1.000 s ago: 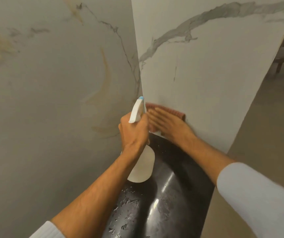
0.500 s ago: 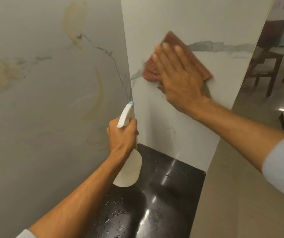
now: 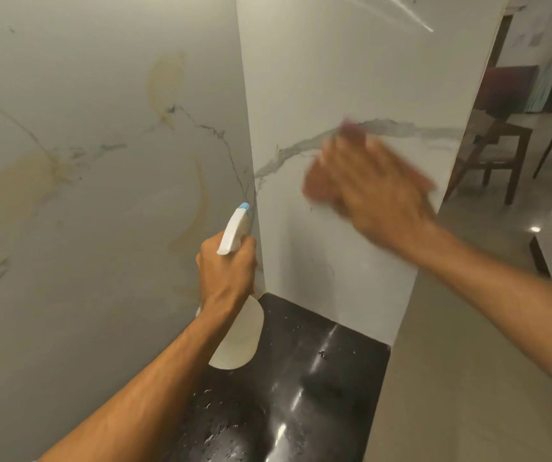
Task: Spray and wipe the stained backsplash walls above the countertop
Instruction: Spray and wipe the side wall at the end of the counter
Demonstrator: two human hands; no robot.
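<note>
Your right hand, blurred in mid-swipe, presses flat with fingers spread on a reddish cloth against the side backsplash wall, just beside a grey vein in the marble. Your left hand, lower and nearer the corner, is wrapped tight around the neck of a white spray bottle, its blue-tipped nozzle pointing up at the corner seam. Beyond the left hand, the rear backsplash wall carries yellowish stains that look unwiped. Below both hands the black countertop glistens with droplets. The cloth appears soft and limp, best held under a flat palm so it does not bunch; the plastic bottle probably weighs little and may be slick if wet, so keep hold at the neck below the trigger.
</note>
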